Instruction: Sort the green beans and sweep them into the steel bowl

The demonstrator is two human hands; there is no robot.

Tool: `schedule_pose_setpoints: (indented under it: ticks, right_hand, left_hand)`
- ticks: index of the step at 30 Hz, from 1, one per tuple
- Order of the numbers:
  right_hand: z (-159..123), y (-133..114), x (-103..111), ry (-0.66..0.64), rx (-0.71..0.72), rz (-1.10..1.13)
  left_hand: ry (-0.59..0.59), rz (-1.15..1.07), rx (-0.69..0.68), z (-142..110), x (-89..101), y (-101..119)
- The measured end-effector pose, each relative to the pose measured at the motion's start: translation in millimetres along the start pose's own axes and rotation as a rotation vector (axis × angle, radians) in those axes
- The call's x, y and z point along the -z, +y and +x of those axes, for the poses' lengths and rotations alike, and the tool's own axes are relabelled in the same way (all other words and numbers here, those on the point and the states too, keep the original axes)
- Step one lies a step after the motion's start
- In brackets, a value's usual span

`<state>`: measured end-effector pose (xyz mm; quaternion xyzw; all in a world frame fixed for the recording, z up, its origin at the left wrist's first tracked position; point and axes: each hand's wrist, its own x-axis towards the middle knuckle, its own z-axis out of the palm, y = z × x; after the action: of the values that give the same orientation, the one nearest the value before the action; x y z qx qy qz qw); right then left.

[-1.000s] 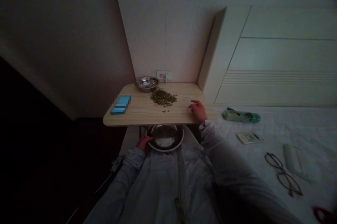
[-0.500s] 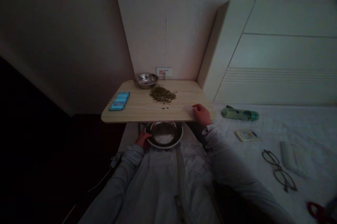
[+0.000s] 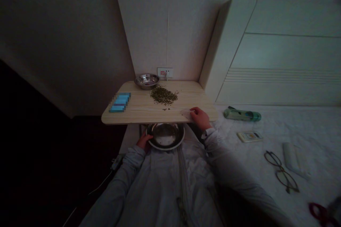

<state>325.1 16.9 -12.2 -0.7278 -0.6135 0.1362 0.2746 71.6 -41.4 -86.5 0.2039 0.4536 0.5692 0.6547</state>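
Observation:
My left hand [image 3: 144, 141] grips the left rim of a steel bowl [image 3: 165, 145], which sits at my lap just under the table's front edge. Its thumb lies over the rim. On the front right of the small wooden table [image 3: 133, 117], my right hand [image 3: 200, 117] has its fingers closed on a thin translucent piece [image 3: 185, 114], held low against the tabletop; its exact kind is unclear. Past that hand, towards the back, a loose pile of small green-brown grains [image 3: 163, 95] is spread out, with a few stray ones in front of it.
A second steel bowl [image 3: 147, 81] stands at the table's back left, below a wall socket [image 3: 165, 72]. A blurred blue-screened device [image 3: 119, 102] lies at the left. On the bed are a green bottle [image 3: 242, 114], a phone [image 3: 249, 136], glasses [image 3: 281, 171] and a pale case [image 3: 294, 159].
My right hand has slid a little to the left along the table's front edge with the translucent piece. My left hand and the lap bowl stay as they were.

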Motion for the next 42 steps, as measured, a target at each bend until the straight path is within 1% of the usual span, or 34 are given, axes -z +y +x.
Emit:
schedule_pose_setpoints:
  ticks: [6, 10, 14, 17, 28, 32, 37, 42]
  right_hand:
    - [-9, -7, -5, -0.007, 0.064, 0.008]
    - [-15, -12, -7, -0.02, 0.121, 0.027]
    - [-18, -15, -9, -0.034, 0.149, 0.043]
    - [-20, -16, -9, -0.036, 0.175, 0.049]
    - [-18, -21, -5, -0.106, 0.168, -0.006]
    - [-16, -28, -7, -0.115, 0.178, -0.031]
    - [-15, -35, -13, -0.136, 0.228, -0.025]
    - [-15, -35, -15, -0.144, 0.253, 0.009]
  left_hand:
    - [-0.049, 0.027, -0.02, -11, -4.9, 6]
    - [-0.039, 0.037, -0.007, -11, -6.8, 7]
    - [-0.01, 0.014, -0.008, -12, -8.8, 8]
    - [-0.018, 0.014, -0.011, -12, -9.0, 8]
    - [-0.038, 0.024, -0.017, -11, -7.1, 8]
    - [-0.034, 0.023, -0.021, -11, -7.2, 7]
    - [-0.01, 0.035, -0.014, -8, -3.9, 4]
    - [-0.045, 0.015, -0.032, -6, -1.4, 3]
